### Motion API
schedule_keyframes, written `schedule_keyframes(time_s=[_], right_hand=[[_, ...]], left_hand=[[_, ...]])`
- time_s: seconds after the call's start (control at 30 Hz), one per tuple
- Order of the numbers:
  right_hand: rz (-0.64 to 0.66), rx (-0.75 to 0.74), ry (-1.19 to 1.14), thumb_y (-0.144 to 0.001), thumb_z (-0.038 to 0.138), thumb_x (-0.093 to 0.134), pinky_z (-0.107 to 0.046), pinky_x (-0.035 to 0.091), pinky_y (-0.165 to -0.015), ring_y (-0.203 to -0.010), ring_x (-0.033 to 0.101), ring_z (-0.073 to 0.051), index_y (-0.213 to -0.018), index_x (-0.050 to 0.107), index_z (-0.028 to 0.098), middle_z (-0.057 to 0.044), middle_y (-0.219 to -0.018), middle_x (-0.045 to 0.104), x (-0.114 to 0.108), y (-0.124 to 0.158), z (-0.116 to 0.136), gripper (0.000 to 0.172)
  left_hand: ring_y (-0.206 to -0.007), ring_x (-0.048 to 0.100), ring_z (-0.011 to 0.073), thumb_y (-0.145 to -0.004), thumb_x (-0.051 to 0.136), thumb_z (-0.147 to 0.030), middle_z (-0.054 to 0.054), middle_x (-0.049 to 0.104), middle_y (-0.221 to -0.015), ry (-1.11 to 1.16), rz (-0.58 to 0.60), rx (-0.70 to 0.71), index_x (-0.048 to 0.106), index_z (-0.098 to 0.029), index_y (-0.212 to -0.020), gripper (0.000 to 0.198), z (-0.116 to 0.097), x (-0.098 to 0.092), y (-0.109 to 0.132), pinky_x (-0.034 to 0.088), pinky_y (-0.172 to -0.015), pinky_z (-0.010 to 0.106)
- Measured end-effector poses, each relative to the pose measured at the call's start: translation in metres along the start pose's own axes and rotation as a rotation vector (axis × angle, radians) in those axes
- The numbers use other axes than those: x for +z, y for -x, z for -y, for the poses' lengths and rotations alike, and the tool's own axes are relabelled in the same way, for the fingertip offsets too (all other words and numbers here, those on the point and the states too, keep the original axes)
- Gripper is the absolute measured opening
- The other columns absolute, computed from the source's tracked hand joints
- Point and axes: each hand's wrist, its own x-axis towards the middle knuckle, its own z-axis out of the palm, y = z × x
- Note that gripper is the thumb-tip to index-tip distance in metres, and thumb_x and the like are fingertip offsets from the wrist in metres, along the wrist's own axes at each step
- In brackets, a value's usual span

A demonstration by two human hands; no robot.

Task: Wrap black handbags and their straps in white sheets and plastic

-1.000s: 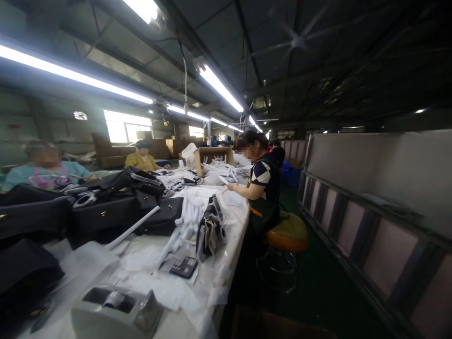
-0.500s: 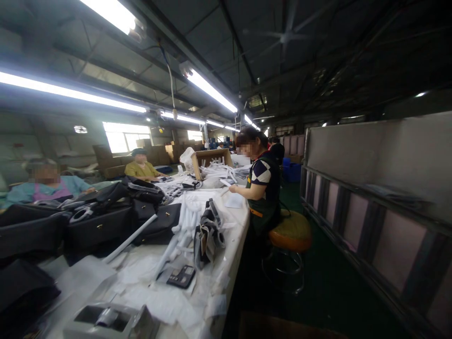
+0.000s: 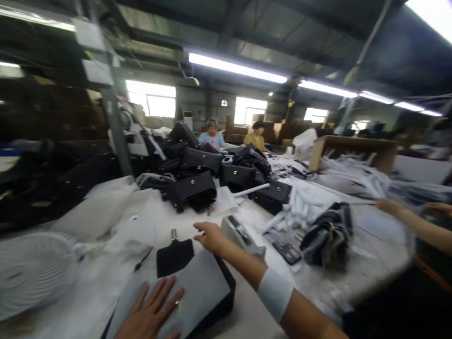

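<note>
A black bag (image 3: 226,278) lies in front of me with a pale grey sheet (image 3: 201,287) over its face. My left hand (image 3: 151,308) rests flat on the sheet, fingers spread, beside a small gold clasp (image 3: 177,305). Just past the bag's far edge, my right hand (image 3: 211,236) hovers with its fingers apart and holds nothing. It is close to a grey tape dispenser (image 3: 240,233). A black flap (image 3: 174,256) with a metal buckle at its tip sticks out beyond the sheet.
A white fan (image 3: 35,273) stands at the left. Black bags (image 3: 192,188) are heaped across the table. To the right are white tubes (image 3: 300,207), a dark bundle (image 3: 328,235) and a cardboard box (image 3: 356,146). A co-worker's arm (image 3: 413,223) reaches in from the right; two people sit opposite.
The view has swung left and down. Both my hands, the sheet-covered bag and the fan have come into view. The co-worker at the right now shows mostly as arms.
</note>
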Motion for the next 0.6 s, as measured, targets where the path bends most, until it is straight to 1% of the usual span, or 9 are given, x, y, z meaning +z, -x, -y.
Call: schedule_keyframes(time_s=[0.03, 0.1, 0.2, 0.33, 0.4, 0.47, 0.53, 0.6], right_hand=[[0.031, 0.019, -0.011, -0.094, 0.028, 0.068, -0.043, 0.054, -0.095, -0.105, 0.067, -0.023, -0.127, 0.06, 0.016, -0.012, -0.12, 0.067, 0.008, -0.016, -0.001, 0.036], [0.088, 0.057, -0.017, -0.092, 0.03, 0.07, -0.043, 0.053, -0.096, -0.105, 0.067, -0.023, -0.125, 0.061, 0.016, -0.011, -0.117, 0.069, 0.021, -0.041, -0.002, 0.037], [0.17, 0.133, -0.013, -0.096, 0.037, 0.064, -0.046, 0.054, -0.092, -0.102, 0.067, -0.023, -0.116, 0.064, 0.015, -0.008, -0.114, 0.068, 0.039, -0.066, 0.001, 0.03], [0.291, 0.205, -0.057, -0.097, 0.037, 0.063, -0.037, 0.059, -0.079, -0.089, 0.068, -0.019, -0.109, 0.065, 0.014, -0.006, -0.106, 0.068, 0.059, -0.089, 0.005, 0.026], [0.317, 0.195, -0.093, -0.097, 0.035, 0.064, -0.034, 0.059, -0.074, -0.083, 0.068, -0.017, -0.104, 0.066, 0.013, -0.004, -0.099, 0.069, 0.063, -0.094, 0.006, 0.023], [0.308, 0.162, -0.123, -0.093, 0.032, 0.068, -0.029, 0.057, -0.07, -0.076, 0.068, -0.015, -0.097, 0.068, 0.012, -0.002, -0.09, 0.071, 0.06, -0.091, 0.01, 0.02], [0.28, 0.116, -0.14, -0.088, 0.028, 0.073, -0.024, 0.052, -0.066, -0.072, 0.067, -0.013, -0.09, 0.072, 0.013, 0.0, -0.08, 0.072, 0.051, -0.081, 0.018, 0.015], [0.247, 0.056, -0.142, -0.083, 0.024, 0.076, -0.021, 0.048, -0.066, -0.072, 0.067, -0.013, -0.086, 0.076, 0.015, 0.001, -0.075, 0.073, 0.041, -0.062, 0.032, 0.01]], left_hand=[[-0.146, 0.032, 0.0374, -0.093, 0.05, -0.062, 0.006, 0.029, -0.162, 0.054, 0.036, -0.014, 0.028, -0.046, -0.151, 0.064, 0.001, -0.002, 0.004, 0.028, -0.114, 0.069], [-0.148, 0.025, 0.038, -0.091, 0.053, -0.061, 0.007, 0.02, -0.163, 0.109, 0.059, -0.044, 0.024, -0.045, -0.152, 0.069, 0.001, -0.006, 0.005, 0.022, -0.115, 0.071], [-0.148, 0.023, 0.0397, -0.088, 0.061, -0.056, 0.007, 0.018, -0.163, 0.147, 0.047, -0.053, 0.024, -0.044, -0.152, 0.075, -0.003, -0.008, 0.0, 0.02, -0.114, 0.073], [-0.148, 0.022, 0.0414, -0.084, 0.068, -0.051, 0.008, 0.017, -0.164, 0.196, 0.025, -0.035, 0.023, -0.044, -0.153, 0.083, -0.004, -0.003, 0.001, 0.02, -0.114, 0.074], [-0.149, 0.021, 0.0405, -0.085, 0.067, -0.054, 0.007, 0.017, -0.165, 0.22, 0.029, -0.035, 0.022, -0.045, -0.154, 0.083, -0.003, -0.001, 0.003, 0.018, -0.114, 0.074], [-0.15, 0.02, 0.0395, -0.085, 0.065, -0.055, 0.007, 0.017, -0.165, 0.237, 0.021, -0.043, 0.023, -0.045, -0.154, 0.081, -0.003, -0.001, 0.004, 0.017, -0.115, 0.074], [-0.15, 0.02, 0.0393, -0.085, 0.065, -0.055, 0.008, 0.019, -0.166, 0.247, 0.002, -0.053, 0.025, -0.045, -0.154, 0.08, -0.003, -0.002, 0.004, 0.015, -0.116, 0.074], [-0.15, 0.02, 0.0399, -0.084, 0.066, -0.054, 0.009, 0.021, -0.165, 0.256, -0.022, -0.053, 0.027, -0.044, -0.153, 0.08, -0.004, -0.001, 0.004, 0.014, -0.115, 0.074]])
